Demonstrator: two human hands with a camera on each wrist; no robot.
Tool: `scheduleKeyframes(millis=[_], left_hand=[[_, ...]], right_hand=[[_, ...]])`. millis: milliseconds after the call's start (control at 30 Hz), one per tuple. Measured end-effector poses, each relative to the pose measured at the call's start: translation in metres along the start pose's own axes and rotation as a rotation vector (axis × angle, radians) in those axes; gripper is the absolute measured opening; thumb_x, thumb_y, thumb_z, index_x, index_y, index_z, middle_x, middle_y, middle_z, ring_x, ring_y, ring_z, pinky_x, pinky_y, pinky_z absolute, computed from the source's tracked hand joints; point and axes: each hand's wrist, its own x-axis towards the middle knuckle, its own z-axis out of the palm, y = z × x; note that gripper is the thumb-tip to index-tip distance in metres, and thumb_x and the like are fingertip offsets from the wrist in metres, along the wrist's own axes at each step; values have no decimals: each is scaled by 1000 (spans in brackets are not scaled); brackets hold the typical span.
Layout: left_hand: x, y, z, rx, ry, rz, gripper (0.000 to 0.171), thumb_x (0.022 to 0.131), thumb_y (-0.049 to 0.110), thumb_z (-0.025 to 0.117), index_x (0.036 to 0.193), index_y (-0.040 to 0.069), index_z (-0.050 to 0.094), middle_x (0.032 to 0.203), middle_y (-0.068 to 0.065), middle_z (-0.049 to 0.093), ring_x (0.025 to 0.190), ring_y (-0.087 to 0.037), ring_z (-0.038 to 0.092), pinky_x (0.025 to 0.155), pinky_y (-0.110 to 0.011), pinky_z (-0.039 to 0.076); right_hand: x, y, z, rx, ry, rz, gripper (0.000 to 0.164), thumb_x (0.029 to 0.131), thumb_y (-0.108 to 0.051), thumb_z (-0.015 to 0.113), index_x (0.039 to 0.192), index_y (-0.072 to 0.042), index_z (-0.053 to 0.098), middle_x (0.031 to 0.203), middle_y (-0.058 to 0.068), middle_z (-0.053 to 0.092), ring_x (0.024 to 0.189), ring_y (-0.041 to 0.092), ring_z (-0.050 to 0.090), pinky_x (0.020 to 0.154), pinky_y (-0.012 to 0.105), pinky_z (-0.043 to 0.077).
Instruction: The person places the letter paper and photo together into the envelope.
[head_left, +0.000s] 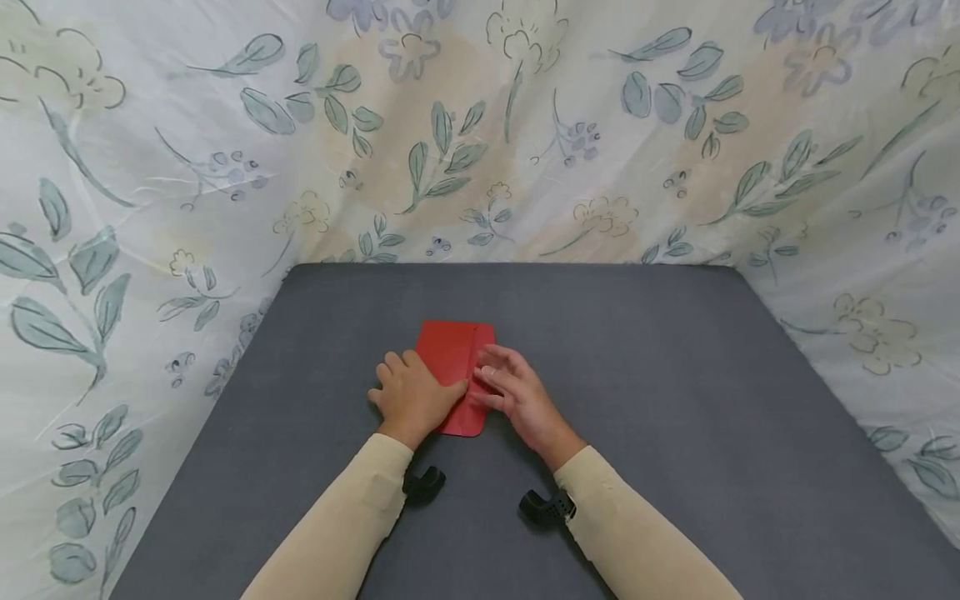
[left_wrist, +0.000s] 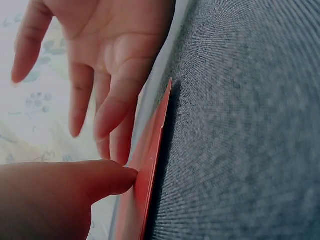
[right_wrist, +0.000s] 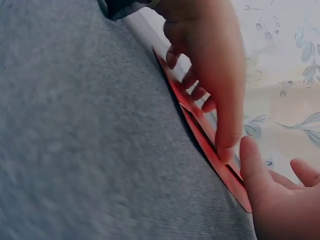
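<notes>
A flat red paper envelope [head_left: 446,346] lies on the grey table, with a lengthwise crease and a narrow flap along its right side. My left hand [head_left: 411,398] rests on its left part, fingers spread and thumb pressing near the crease. In the left wrist view that thumb [left_wrist: 107,179] touches the red paper [left_wrist: 146,182]. Over the flap side is my right hand [head_left: 528,408], its fingers loosely bent and apart. The right wrist view shows a dark slit along the envelope [right_wrist: 176,89]; whether the right fingertips touch the paper, I cannot tell.
The dark grey tabletop [head_left: 660,375] spreads around the envelope. A floral cloth [head_left: 525,167] hangs behind it and along both sides. Each wrist wears a black curved camera mount, one on the left [head_left: 425,485] and one on the right [head_left: 546,508], close to the table.
</notes>
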Motion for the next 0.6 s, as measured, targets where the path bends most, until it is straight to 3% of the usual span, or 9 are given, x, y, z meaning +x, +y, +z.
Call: scheduleKeyframes(millis=[133,433,500,600], left_hand=[[0,-4,1,17,11,14,85,82,59,85,129,-3,50,122,-24,48,115,-41,48,90,-67,44],[0,-8,1,-1,18,96,85,85,66,82,127,-2,53,121,-24,48,114,-39,47,89,-63,41],[1,-12,1,-14,14,141,85,87,68,79,128,-3,55,125,-24,48,116,-39,46,90,-62,39],[4,-19,-2,-38,19,219,89,89,70,75,138,-2,57,139,-25,48,125,-40,45,95,-64,37]], right_hand=[[-3,-2,-2,-209,45,-43,64,110,-19,63,164,3,36,167,25,38,147,46,46,106,56,52],[-14,-12,-23,-1005,122,-279,51,106,-24,75,149,-2,61,159,20,52,145,38,50,110,60,48],[-17,-15,-29,-1158,146,-306,54,103,-29,79,148,-2,63,160,21,50,147,39,47,113,64,44],[-19,-19,-38,-1321,177,-277,75,96,-44,85,155,-6,58,167,22,41,153,44,35,114,73,36]])
